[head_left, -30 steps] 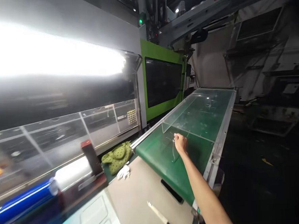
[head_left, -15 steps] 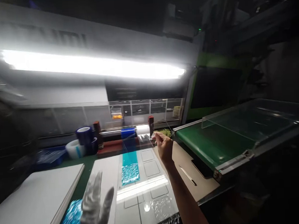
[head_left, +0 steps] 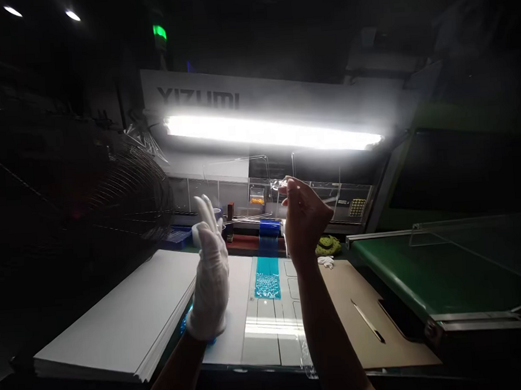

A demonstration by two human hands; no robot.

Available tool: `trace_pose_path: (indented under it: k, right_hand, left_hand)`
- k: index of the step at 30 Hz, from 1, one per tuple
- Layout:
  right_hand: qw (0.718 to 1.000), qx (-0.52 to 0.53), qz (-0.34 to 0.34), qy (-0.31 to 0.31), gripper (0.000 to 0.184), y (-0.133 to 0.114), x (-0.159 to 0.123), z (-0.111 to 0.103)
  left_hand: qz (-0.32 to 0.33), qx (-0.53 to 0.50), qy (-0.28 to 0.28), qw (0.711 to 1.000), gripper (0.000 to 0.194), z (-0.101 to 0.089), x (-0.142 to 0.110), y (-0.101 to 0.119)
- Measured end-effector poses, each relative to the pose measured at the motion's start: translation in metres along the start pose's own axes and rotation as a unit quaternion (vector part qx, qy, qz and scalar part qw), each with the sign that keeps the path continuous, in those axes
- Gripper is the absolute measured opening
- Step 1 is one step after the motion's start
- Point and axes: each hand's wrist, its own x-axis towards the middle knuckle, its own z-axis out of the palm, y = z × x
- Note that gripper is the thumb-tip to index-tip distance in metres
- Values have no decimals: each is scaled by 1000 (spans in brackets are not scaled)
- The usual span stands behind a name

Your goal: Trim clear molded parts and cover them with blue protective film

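Right hand clenched on a clear plastic strip, raised before the lamp — left hand, gloved, open and empty. From where I sit, a slack pinch could drop it onto the white boards.

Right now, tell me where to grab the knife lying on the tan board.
Take the knife by its dark end, from above on the near side: it lies flat on the tan board, and that end looks like the handle.
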Motion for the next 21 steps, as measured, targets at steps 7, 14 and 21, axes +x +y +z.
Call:
trace_pose_path:
  k: [7,14,21]
  right_hand:
    - [999,23,-24,5,22,-25,-28,-19]
    - [999,42,-22,12,22,-36,-31,-21]
    - [999,39,-35,-6,26,-47,-33,-25]
  left_hand:
    - [3,-72,1,997,62,-20,22,30]
    - [103,-132,39,985,50,-21,21,55]
    - [183,-96,34,978,52,-28,14,61]
